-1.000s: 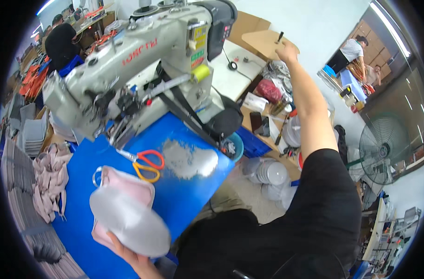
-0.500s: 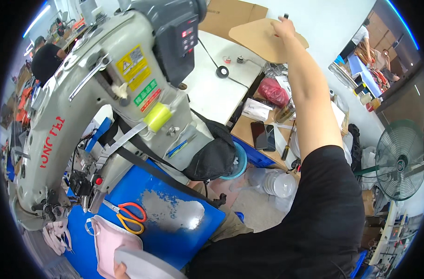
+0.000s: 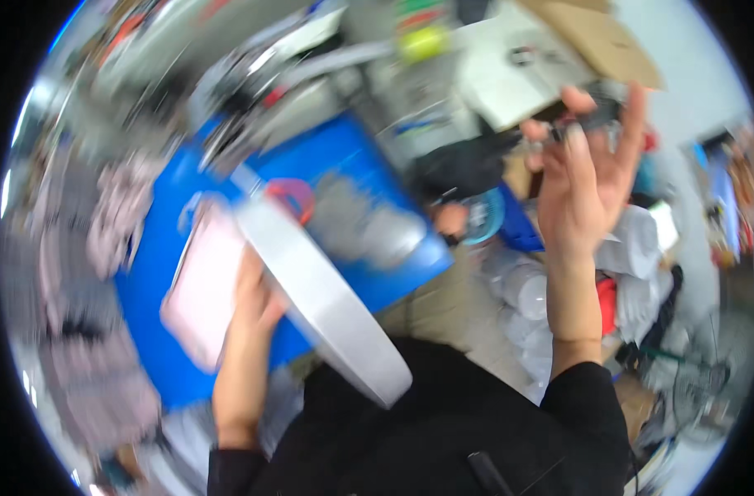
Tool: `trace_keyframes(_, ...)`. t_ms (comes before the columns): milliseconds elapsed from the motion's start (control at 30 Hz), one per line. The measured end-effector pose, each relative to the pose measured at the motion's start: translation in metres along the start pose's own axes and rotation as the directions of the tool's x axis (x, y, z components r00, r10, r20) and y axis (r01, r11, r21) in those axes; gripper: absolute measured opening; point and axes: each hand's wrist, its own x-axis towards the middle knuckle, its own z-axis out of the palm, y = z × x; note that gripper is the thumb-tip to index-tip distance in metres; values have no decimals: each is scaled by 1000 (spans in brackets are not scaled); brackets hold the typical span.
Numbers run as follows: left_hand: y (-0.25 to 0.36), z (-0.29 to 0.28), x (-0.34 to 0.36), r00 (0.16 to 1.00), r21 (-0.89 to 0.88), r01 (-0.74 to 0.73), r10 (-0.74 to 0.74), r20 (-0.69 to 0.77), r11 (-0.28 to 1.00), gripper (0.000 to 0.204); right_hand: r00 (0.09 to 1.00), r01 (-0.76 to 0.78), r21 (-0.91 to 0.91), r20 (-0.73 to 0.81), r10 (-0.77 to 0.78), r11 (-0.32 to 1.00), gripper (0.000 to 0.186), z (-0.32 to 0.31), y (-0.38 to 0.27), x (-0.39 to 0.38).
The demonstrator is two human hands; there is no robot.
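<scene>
My left hand (image 3: pixel 251 293) is closed at the edge of a pink fabric piece (image 3: pixel 207 285) over the blue work surface. Against its fingers leans a wide pale grey curved band (image 3: pixel 319 302), perhaps the side of a roll; blur hides how it is held. Just beyond the band, scissors with red and orange handles (image 3: pixel 292 198) lie partly covered. My right hand (image 3: pixel 587 182) is raised at the right, its thumb and fingers around a small dark object (image 3: pixel 568 131) too blurred to name. Some of its other fingers stretch upward.
A sewing machine (image 3: pixel 261 99) stands beyond the blue surface (image 3: pixel 166 347). Stacked pink and grey fabric pieces (image 3: pixel 96 380) lie at left. A black mesh bag (image 3: pixel 463 165) hangs above a light-blue bin (image 3: pixel 486 217). At right are white plastic bundles (image 3: pixel 637 244) and a standing fan (image 3: pixel 703 376).
My right hand has come back from the brown board by the far wall toward me. My left hand has come further into view with the pink fabric and pale band. The head view has swung left.
</scene>
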Motion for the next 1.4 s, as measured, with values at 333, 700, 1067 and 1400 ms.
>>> trace_keyframes(333,8,23,-22,881,-695,361,17,472,622,67,918,142,122,354,-177,982,91,149,44,-102)
trace_keyframes(700,9,2,-18,896,-709,295,72,437,640,62,905,106,169,392,-165,980,92,175,60,-104)
trace_keyframes(1067,7,2,-18,900,-685,285,59,432,670,58,873,160,232,421,-248,959,91,173,65,-103)
trace_keyframes(1400,1,8,-12,900,-670,286,48,434,685,55,889,121,180,419,-187,976,91,170,67,-108)
